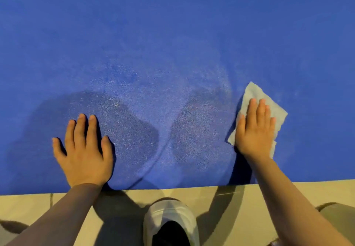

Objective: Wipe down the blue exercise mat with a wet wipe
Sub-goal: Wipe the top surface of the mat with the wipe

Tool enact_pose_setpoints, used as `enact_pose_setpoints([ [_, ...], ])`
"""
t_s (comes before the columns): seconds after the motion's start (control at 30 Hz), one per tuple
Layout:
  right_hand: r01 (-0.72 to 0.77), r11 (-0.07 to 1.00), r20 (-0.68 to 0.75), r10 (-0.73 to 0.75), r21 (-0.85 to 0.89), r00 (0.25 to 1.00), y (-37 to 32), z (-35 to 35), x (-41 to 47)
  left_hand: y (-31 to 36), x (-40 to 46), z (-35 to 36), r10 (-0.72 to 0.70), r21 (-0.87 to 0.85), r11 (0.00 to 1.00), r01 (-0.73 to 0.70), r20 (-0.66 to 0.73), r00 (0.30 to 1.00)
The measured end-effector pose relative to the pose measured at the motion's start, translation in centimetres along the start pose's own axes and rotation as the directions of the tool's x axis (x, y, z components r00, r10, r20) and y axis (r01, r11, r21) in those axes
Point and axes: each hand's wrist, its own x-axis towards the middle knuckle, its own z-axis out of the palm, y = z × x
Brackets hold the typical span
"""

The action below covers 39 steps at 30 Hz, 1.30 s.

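Here my right hand [254, 130] presses flat, fingers straight, on the pale rectangular wet wipe [269, 103] atop the blue foam exercise mat [172, 34]; my left hand [84, 149] rests flat, released, on the mat.

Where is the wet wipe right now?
In the head view the wet wipe lies flat on the blue mat, on the right side near its front edge, pressed down under the right hand.

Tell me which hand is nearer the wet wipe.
Right. The right hand lies flat on the wet wipe, pressing it onto the blue mat; the left hand rests on bare mat, well apart from it.
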Motion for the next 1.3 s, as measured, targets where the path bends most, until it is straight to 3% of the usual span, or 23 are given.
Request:
enact_pose_setpoints([
  [0.07, -0.116, 0.993, -0.045, 0.117, 0.020, 0.992, -1.1, 0.7, -1.6, 0.1, 0.1, -0.1, -0.009, -0.001, 1.000, 0.009, 0.000, 1.000],
  [0.1, -0.106, 0.994, -0.059, 0.107, 0.018, 0.993, -3.0, 1.4, -3.0, 0.2, 0.1, -0.1, -0.008, 0.002, 1.000, 0.008, 0.002, 1.000],
  [0.2, 0.232, 0.972, -0.043, -0.234, -0.041, 0.971, -10.3, 3.8, -9.0, 0.1, 0.1, -0.2, -0.005, -0.002, 1.000, 0.005, 0.005, 1.000],
  [0.3, 0.629, 0.777, 0.097, -0.624, -0.029, 0.775, -15.4, 4.8, -14.5, 0.0, 0.1, -0.1, -0.001, 0.002, 1.000, 0.001, 0.007, 1.000],
  [0.37, 0.753, 0.658, 0.160, -0.744, 0.005, 0.649, -15.3, 4.8, -14.9, -0.1, 0.0, -0.1, 0.003, 0.004, 1.000, -0.003, 0.006, 1.000],
  [0.4, 0.760, 0.650, 0.147, -0.752, 0.003, 0.643, -14.3, 4.6, -14.3, -0.1, 0.0, -0.1, 0.000, 0.008, 1.000, 0.000, 0.006, 1.000],
  [0.43, 0.732, 0.682, 0.128, -0.726, 0.002, 0.676, -12.9, 4.5, -13.5, -0.1, 0.1, -0.2, 0.000, 0.011, 1.000, 0.000, 0.004, 1.000],
  [0.5, 0.571, 0.821, 0.070, -0.569, -0.007, 0.819, -8.8, 3.8, -11.4, -0.2, 0.2, -0.2, 0.006, 0.003, 1.000, -0.006, 0.001, 1.000],
  [0.6, 0.170, 0.984, -0.002, -0.171, -0.044, 0.985, -1.9, 2.1, -8.4, -0.2, 0.0, -0.1, 0.006, -0.001, 1.000, -0.006, -0.013, 1.000],
  [0.7, -0.164, 0.986, -0.015, 0.163, -0.010, 0.986, -0.2, 1.8, -6.7, 0.2, -0.3, 0.0, -0.015, 0.000, 1.000, 0.015, -0.047, 0.999],
  [0.77, -0.176, 0.984, -0.076, 0.175, -0.014, 0.982, -3.7, 2.7, -6.6, 0.4, -0.2, 0.1, -0.019, 0.003, 1.000, 0.019, -0.050, 0.999],
  [0.8, -0.091, 0.995, -0.100, 0.088, -0.030, 0.991, -6.3, 3.2, -7.0, 0.3, -0.2, 0.1, -0.016, 0.010, 1.000, 0.016, -0.043, 0.999],
  [0.87, 0.236, 0.971, -0.068, -0.238, -0.049, 0.969, -12.0, 4.3, -8.1, 0.2, -0.3, 0.0, -0.006, 0.012, 1.000, 0.006, -0.039, 0.999],
  [0.97, 0.662, 0.749, 0.014, -0.663, 0.014, 0.749, -17.8, 4.9, -7.0, 0.0, -0.3, 0.0, -0.005, 0.013, 1.000, 0.006, -0.025, 1.000],
  [1.03, 0.790, 0.612, 0.035, -0.791, 0.038, 0.611, -17.4, 4.8, -3.1, 0.0, -0.4, 0.0, -0.011, 0.005, 1.000, 0.011, -0.020, 1.000],
  [1.07, 0.785, 0.620, 0.021, -0.785, 0.023, 0.619, -16.1, 4.5, -0.5, 0.0, -0.2, 0.0, -0.010, 0.006, 1.000, 0.010, -0.017, 1.000],
  [1.1, 0.730, 0.683, -0.003, -0.730, -0.009, 0.683, -14.1, 4.0, 2.3, -0.1, -0.2, -0.1, -0.010, 0.013, 1.000, 0.010, -0.010, 1.000],
  [1.2, 0.344, 0.936, 0.004, -0.345, -0.069, 0.939, -6.7, 0.4, 9.7, -0.2, -0.4, -0.2, -0.018, 0.022, 1.000, 0.018, -0.013, 1.000],
  [1.3, -0.002, 0.998, 0.014, 0.003, -0.067, 1.000, -3.2, -1.9, 12.9, 0.1, -0.2, 0.0, -0.006, 0.046, 0.999, 0.007, -0.015, 1.000],
])
